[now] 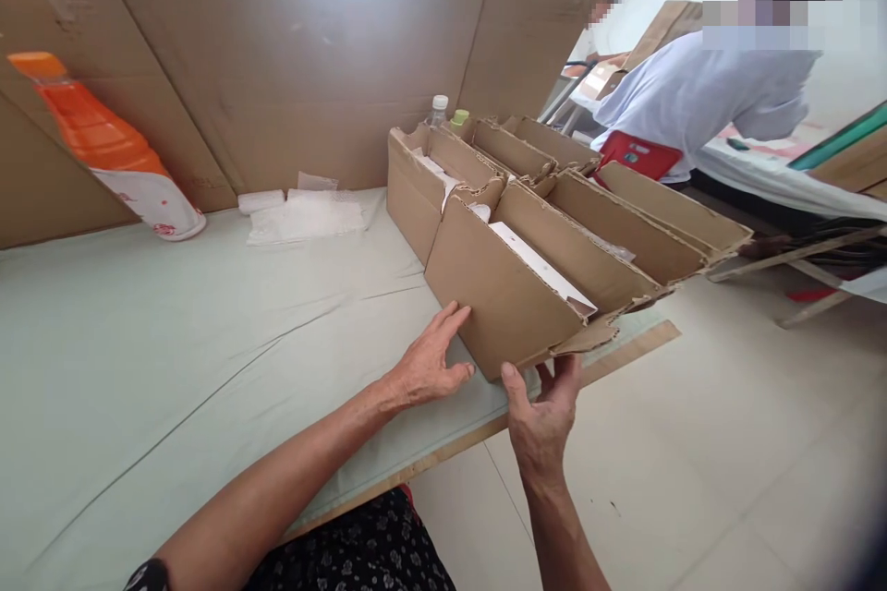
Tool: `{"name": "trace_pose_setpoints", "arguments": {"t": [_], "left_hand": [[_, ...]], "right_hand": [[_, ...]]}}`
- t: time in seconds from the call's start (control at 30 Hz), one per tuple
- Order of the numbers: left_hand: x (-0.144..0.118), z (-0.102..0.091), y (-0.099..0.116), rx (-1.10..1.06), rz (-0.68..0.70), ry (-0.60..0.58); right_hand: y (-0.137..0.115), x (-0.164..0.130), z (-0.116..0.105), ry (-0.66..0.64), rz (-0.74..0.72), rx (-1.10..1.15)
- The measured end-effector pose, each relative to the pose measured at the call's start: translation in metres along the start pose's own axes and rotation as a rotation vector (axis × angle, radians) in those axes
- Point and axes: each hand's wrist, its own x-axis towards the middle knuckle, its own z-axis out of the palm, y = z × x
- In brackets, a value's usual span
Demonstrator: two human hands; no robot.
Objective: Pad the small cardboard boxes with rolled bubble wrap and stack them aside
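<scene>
Against the lower left side of the near cardboard box (509, 291), my left hand (436, 360) rests with its fingers stretched out and thumb apart. My right hand (547, 416) is at the near corner of that box, thumb at the lower corner and fingers curled against the end below a torn flap; part of these fingers is hidden. The box is open-topped and has rough-cut edges. A white flat item (544, 268) stands inside it, beside some clear plastic. Similar open boxes adjoin it, one behind (408, 194) holding white pieces.
An orange bottle (131, 152) leans against the tall cardboard panel (311, 46) at the back. Clear plastic bags (305, 217) lie on the green cloth-covered table (208, 332). The table's wooden edge runs below my hands. A person (699, 102) sits at the right near a red chair back (637, 155).
</scene>
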Motion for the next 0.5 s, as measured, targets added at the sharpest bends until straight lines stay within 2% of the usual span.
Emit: {"name": "trace_pose_setpoints", "arguments": {"t": [0.07,0.17,0.23,0.33,0.4,0.5], "left_hand": [[-0.004,0.0,-0.01,0.104,0.013,-0.004],[-0.028,0.004,-0.018,0.323,0.077,-0.07],[-0.051,0.009,-0.015,0.445,0.127,-0.116],[-0.082,0.021,-0.006,0.557,0.185,-0.132],[-0.098,0.029,-0.001,0.6,0.216,-0.129],[-0.118,0.033,0.001,0.616,0.23,-0.129]], "right_hand": [[0.006,-0.012,-0.005,-0.061,0.066,-0.009],[0.016,-0.032,-0.015,-0.067,0.11,-0.132],[0.02,-0.041,-0.02,-0.079,0.017,-0.232],[0.023,-0.044,-0.023,-0.179,-0.28,-0.311],[0.023,-0.039,-0.021,-0.227,-0.422,-0.323],[0.022,-0.032,-0.015,-0.25,-0.446,-0.333]]}}
